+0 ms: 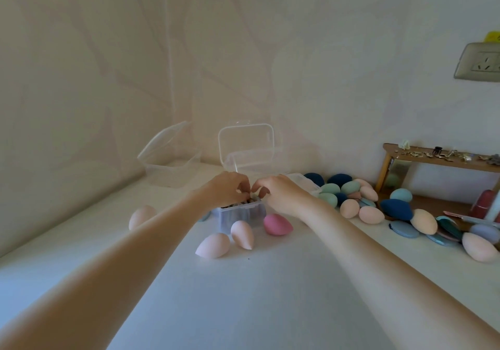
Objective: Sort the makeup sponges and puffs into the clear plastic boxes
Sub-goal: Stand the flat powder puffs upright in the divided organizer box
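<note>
A small clear plastic box stands in the middle of the white table, its lid raised behind it. My left hand and my right hand both hover over its top with fingers curled down into it, pinching dark items that I cannot make out. Two pale pink sponges and a deep pink sponge lie just in front of the box. Another pale sponge lies to the left.
A second clear box with its lid up stands at the back left by the wall. A heap of blue, green and peach sponges and flat puffs spreads along the right. A small wooden shelf stands at the far right.
</note>
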`<state>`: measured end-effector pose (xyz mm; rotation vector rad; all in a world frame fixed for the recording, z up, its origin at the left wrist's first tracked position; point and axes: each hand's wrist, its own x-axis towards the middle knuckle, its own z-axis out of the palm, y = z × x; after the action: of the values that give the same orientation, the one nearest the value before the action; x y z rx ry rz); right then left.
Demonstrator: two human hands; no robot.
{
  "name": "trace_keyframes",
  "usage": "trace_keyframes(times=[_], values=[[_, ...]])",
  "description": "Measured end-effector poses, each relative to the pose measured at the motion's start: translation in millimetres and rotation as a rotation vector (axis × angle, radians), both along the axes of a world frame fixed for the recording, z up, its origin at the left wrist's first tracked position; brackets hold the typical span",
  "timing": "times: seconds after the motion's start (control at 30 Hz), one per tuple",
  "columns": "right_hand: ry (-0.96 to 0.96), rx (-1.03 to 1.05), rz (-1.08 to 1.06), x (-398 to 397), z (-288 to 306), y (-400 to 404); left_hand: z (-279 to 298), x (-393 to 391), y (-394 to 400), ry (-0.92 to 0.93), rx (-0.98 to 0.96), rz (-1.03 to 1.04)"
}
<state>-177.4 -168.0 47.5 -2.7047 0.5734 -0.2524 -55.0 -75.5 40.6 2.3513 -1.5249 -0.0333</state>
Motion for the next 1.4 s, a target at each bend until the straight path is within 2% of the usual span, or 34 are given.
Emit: trace_keyframes(times=[0.17, 0.27, 0.33, 0.4, 0.47, 0.53, 0.63, 0.77, 0.87, 0.97, 1.1, 1.17, 1.27, 1.33, 1.4], values=[[0.033, -0.02, -0.012, -1, 4, 4, 3, 9, 10, 0.172, -0.282, 0.025], [-0.004, -0.098, -0.037, -2, 11, 11, 7, 20, 23, 0.157, -0.405, 0.162], [-0.071, -0.104, -0.005, 0, 14, 20, 5, 30, 35, 0.127, -0.359, 0.298], [-0.115, -0.09, 0.041, 4, 16, 30, -4, 38, 46, 0.102, -0.156, 0.373], [-0.129, -0.092, 0.074, 11, 17, 40, -19, 40, 54, 0.112, 0.079, 0.347], [-0.127, -0.097, 0.096, 18, 16, 46, -29, 36, 56, 0.104, 0.174, 0.32], [-0.132, -0.097, 0.108, 24, 13, 46, -35, 34, 57, 0.116, 0.133, 0.347], [-0.148, -0.069, 0.083, 21, 11, 37, -24, 40, 61, 0.391, -0.082, 0.36], [-0.246, 0.086, 0.053, 19, 14, 35, -3, 37, 59, 0.443, -0.334, 0.256], [-0.365, 0.369, 0.015, 23, 20, 32, 19, 30, 57, 0.565, -0.561, 0.157], [-0.463, 0.753, 0.036, 20, 24, 32, 32, 13, 46, 0.589, -0.652, 0.048], [-0.52, 0.727, 0.008, 17, 24, 28, 29, 5, 35, 0.57, -0.644, 0.031], [-0.609, 0.575, -0.192, 10, 21, 12, 15, 1, 20, 0.56, -0.546, 0.065], [-0.612, 0.347, -0.291, 5, 16, 0, 3, -1, 15, 0.454, -0.413, 0.032], [-0.534, 0.109, -0.3, 1, 10, -7, -5, -5, 10, 0.343, -0.299, -0.011]])
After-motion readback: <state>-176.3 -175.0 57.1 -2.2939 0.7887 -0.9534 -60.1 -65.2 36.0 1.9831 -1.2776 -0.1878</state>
